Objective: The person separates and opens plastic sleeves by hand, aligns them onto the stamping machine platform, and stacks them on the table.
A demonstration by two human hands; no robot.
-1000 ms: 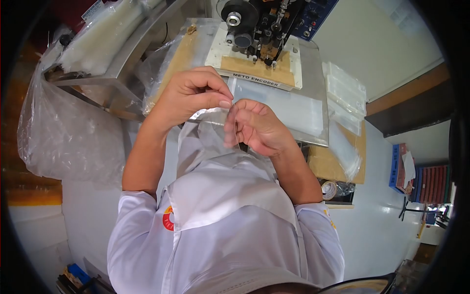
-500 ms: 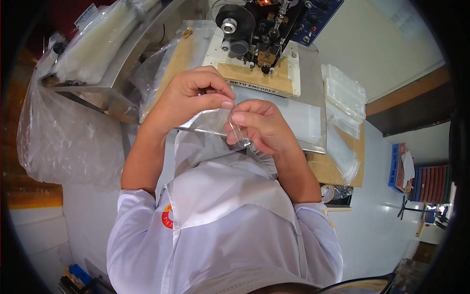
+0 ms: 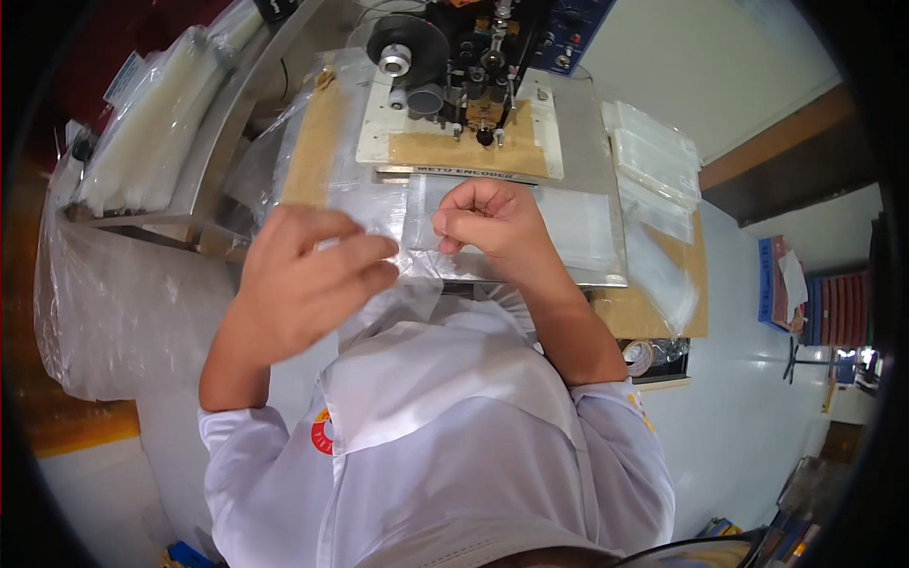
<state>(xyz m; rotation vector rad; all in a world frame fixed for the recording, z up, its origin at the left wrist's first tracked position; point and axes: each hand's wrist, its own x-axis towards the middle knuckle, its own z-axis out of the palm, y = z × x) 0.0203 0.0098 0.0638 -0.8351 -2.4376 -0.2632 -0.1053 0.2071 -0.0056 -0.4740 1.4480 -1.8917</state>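
Note:
My left hand (image 3: 317,279) is raised left of the machine's front, slightly smeared by motion, its fingers stretched and apart with nothing visible in them. In front of the machine, my right hand (image 3: 492,227) is closed in a pinch, thumb against curled fingers. What it pinches, if anything, is too small or transparent to tell. Beneath it, flat clear plastic bags (image 3: 578,222) lie on the metal table. Crumpled clear plastic film (image 3: 417,286) hangs over the table's front edge between my hands.
A machine labelled METO ENCODER (image 3: 464,173) stands behind my hands, with a black reel (image 3: 417,43). Packs of clear bags (image 3: 653,156) lie to the right on cardboard (image 3: 696,275). At left, a metal shelf (image 3: 204,194) carries long plastic bundles (image 3: 156,133).
My left hand has parted from the right, moving left and down, its fingers opening. My right hand stays pinched. The clear film stretched between my hands no longer shows there.

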